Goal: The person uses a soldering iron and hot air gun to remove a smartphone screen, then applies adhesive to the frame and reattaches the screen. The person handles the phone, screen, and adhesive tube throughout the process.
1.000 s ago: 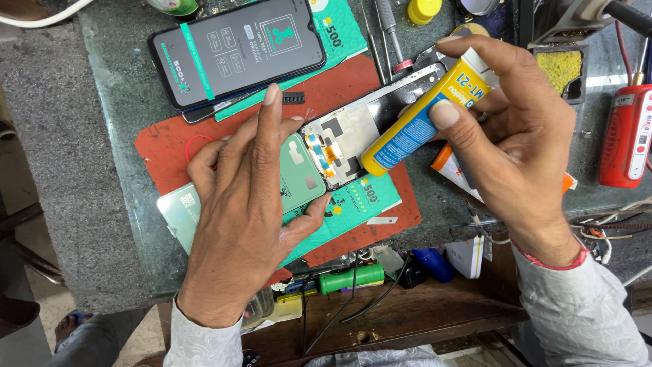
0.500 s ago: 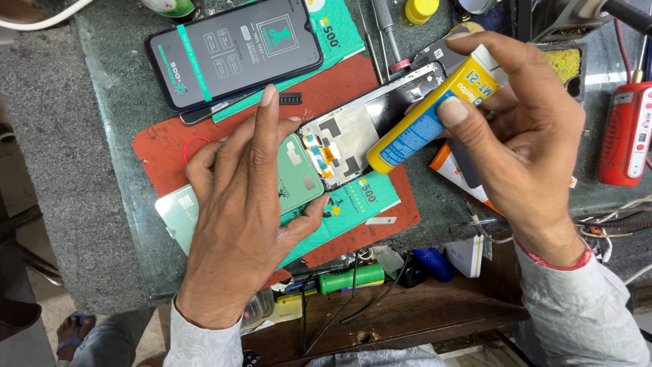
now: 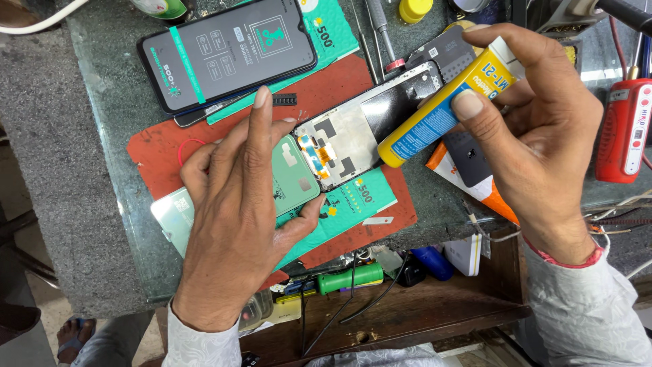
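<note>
My left hand (image 3: 234, 211) lies flat on the red mat (image 3: 159, 146), fingers spread, pressing on an opened phone frame (image 3: 353, 129) whose green inner part (image 3: 293, 178) sits by my thumb. My right hand (image 3: 536, 136) grips a yellow and blue glue tube (image 3: 441, 112), tilted with its tip down at the frame's right edge. A new black phone screen (image 3: 227, 51) with a green striped protective film lies at the top left on a green card.
A red tool (image 3: 625, 129) stands at the right. Screwdrivers (image 3: 377, 27) and a yellow cap (image 3: 414, 9) lie at the top. An orange and white packet (image 3: 468, 173) sits under my right hand. A green-handled tool (image 3: 350, 277) and cables fill the wooden tray below.
The glue tube has shifted slightly up and right with my right hand. My left hand stays pressed on the phone frame.
</note>
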